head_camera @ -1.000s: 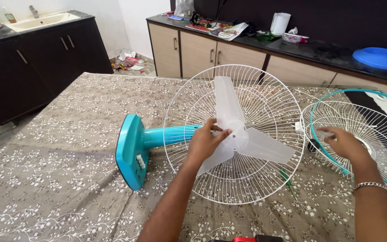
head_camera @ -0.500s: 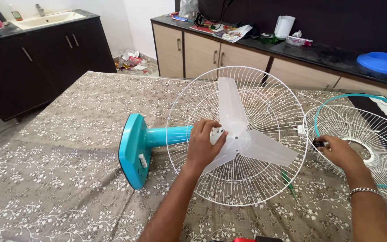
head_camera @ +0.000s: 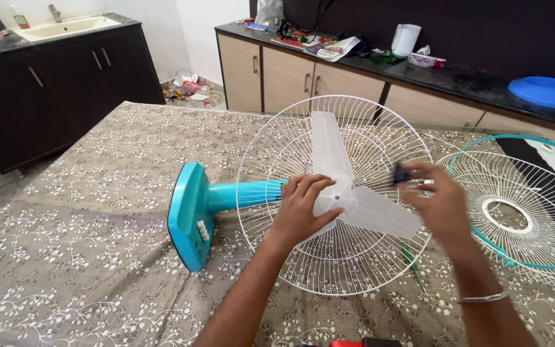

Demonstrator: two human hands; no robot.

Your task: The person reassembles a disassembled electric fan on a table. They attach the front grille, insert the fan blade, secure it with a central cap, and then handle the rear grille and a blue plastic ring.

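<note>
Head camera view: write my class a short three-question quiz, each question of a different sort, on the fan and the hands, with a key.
1. True or false: the teal fan base stands upright on the patterned cloth.
2. Which hand rests on the hub of the translucent fan blade? A) left hand B) right hand
3. Fill in: the right hand holds a small ____ part in its fingertips.

Key: 1. False, it lies on its side. 2. A. 3. Dark; it is too blurred to name. The separate grille with the teal rim lies to the right.
</note>
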